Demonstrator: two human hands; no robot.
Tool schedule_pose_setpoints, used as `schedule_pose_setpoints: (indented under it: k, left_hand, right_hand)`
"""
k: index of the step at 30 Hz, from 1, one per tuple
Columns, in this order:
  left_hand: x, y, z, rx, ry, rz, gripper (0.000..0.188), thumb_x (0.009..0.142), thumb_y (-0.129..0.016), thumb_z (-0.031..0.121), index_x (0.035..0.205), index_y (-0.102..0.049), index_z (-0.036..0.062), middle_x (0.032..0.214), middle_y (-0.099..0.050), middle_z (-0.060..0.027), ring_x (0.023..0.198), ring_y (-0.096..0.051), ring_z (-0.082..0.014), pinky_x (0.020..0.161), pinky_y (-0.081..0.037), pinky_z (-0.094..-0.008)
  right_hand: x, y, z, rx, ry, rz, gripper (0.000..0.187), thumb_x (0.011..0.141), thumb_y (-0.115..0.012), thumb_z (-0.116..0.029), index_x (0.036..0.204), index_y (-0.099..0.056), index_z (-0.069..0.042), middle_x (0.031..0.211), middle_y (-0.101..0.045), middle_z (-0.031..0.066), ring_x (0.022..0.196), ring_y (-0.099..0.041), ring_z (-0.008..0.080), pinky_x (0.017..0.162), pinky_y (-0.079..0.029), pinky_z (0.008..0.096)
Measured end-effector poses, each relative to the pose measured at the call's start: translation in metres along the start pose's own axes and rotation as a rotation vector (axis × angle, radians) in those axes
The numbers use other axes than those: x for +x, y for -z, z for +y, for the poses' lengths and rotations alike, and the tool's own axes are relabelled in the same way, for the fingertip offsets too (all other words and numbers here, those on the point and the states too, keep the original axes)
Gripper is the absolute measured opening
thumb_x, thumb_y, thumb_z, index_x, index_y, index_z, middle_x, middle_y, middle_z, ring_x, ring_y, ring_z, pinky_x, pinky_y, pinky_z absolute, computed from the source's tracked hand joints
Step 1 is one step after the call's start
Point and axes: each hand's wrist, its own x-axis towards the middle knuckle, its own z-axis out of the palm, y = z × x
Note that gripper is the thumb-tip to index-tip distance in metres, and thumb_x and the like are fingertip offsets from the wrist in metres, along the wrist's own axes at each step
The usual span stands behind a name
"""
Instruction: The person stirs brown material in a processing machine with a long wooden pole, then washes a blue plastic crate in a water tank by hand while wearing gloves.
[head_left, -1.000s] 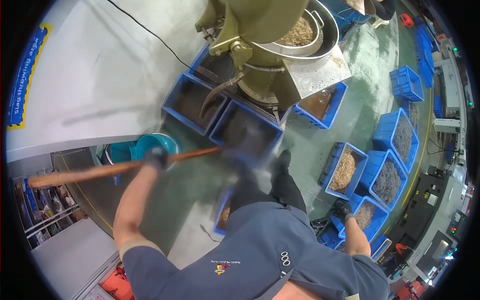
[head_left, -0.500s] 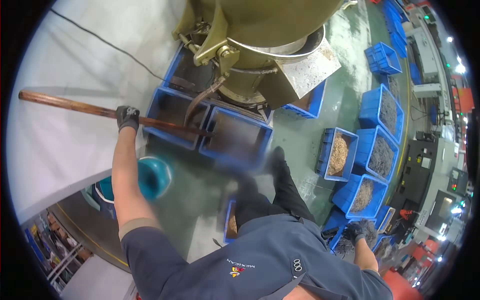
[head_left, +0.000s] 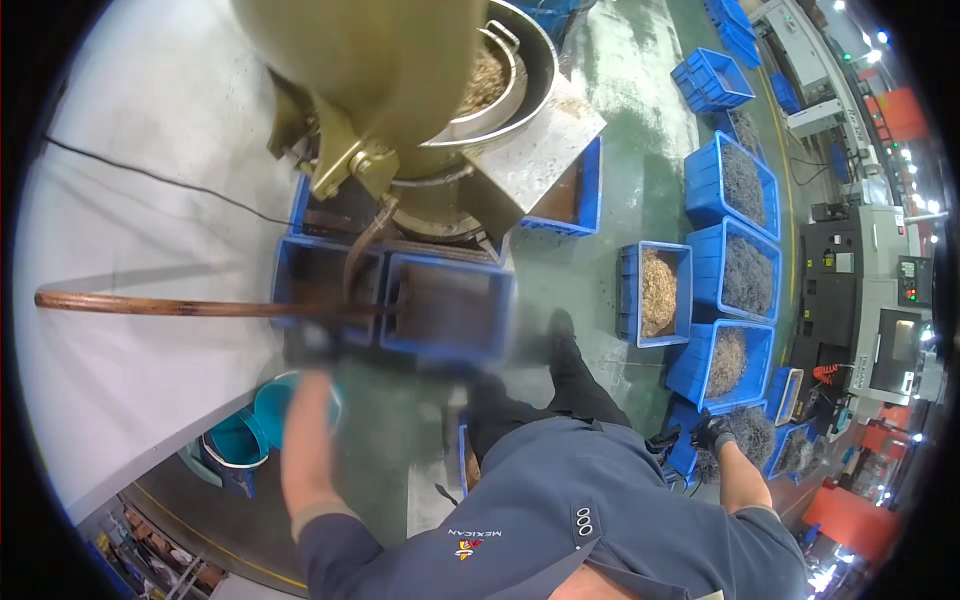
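The blurred left hand (head_left: 312,342) is gripping a wooden pole (head_left: 160,304) above a blue bin (head_left: 440,349). The right hand (head_left: 712,432) is hanging near grey shavings (head_left: 750,432); I cannot tell its grip.

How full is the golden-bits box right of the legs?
Partly full: golden bits sit inside the blue box, but bare inner wall shows.

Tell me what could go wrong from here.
The wooden pole, with only the left hand at it, might swing its long free end into the pale panel. Its other end shows close to the hanging hose, so it could snag there. The right hand appears near wiry grey shavings, which might scratch the bare forearm; depth is hard to judge.
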Motion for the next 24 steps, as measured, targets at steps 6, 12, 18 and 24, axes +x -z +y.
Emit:
schedule_pose_setpoints:
  k: [6, 12, 18, 24]
  left_hand:
    - [-0.105, 0.005, 0.219, -0.424, 0.235, -0.602, 0.042, 0.084, -0.052, 0.043, 0.108, -0.062, 0.0098, 0.101, -0.066, -0.0169, 0.093, -0.063, -0.0362, 0.078, -0.05, -0.0477]
    - [-0.177, -0.028, 0.327, 0.054, -0.125, -0.758, 0.029, 0.087, -0.051, 0.027, 0.108, -0.065, 0.0136, 0.105, -0.067, -0.0113, 0.1, -0.061, -0.0309, 0.087, -0.048, -0.0421]
    - [-0.125, 0.046, 0.468, -1.165, 0.791, -0.613, 0.022, 0.09, -0.054, 0.022, 0.104, -0.066, 0.0092, 0.092, -0.07, -0.0077, 0.079, -0.064, -0.0193, 0.065, -0.05, -0.0325]
    - [-0.157, 0.054, 0.488, -0.89, 0.601, -0.706, 0.026, 0.093, -0.046, 0.016, 0.107, -0.065, 0.0071, 0.088, -0.069, -0.0063, 0.071, -0.062, -0.0148, 0.059, -0.048, -0.0289]
  right_hand:
    - [-0.04, 0.035, -0.065, -0.904, 0.194, 0.521, 0.037, 0.08, -0.063, -0.033, 0.11, -0.059, -0.011, 0.091, -0.069, 0.0131, 0.079, -0.068, 0.0284, 0.066, -0.054, 0.0387]
    - [0.092, 0.189, -0.142, -1.417, 0.41, 0.822, 0.036, 0.091, -0.051, -0.035, 0.092, -0.067, -0.002, 0.085, -0.068, 0.018, 0.085, -0.068, 0.027, 0.075, -0.054, 0.0438]
    - [0.073, 0.258, -0.354, -1.328, 0.757, 1.039, 0.038, 0.091, -0.046, -0.032, 0.074, -0.069, -0.008, 0.082, -0.069, 0.0158, 0.087, -0.067, 0.0273, 0.078, -0.053, 0.0414]
    - [0.107, 0.048, -0.619, -0.614, 1.041, 0.324, 0.021, 0.082, -0.06, -0.025, 0.098, -0.066, -0.014, 0.091, -0.066, 0.0102, 0.081, -0.063, 0.0246, 0.07, -0.052, 0.0384]
